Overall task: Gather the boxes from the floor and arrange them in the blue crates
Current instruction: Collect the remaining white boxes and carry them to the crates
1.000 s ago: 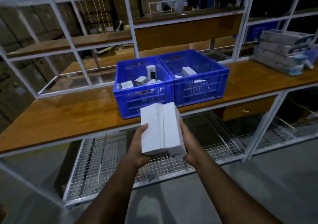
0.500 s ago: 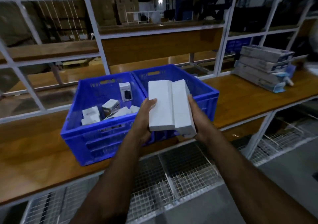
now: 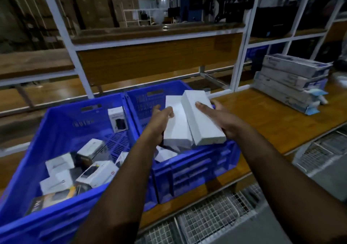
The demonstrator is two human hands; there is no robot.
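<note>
Head view, stacked flat cartons (image 3: 293,83) right, small boxes (image 3: 75,168) crowding left crate (image 3: 62,123)

Two plain white boxes (image 3: 189,120), blue slotted crates (image 3: 197,168), brown wood-grain shelf (image 3: 272,116), white frame (image 3: 63,31).
</note>
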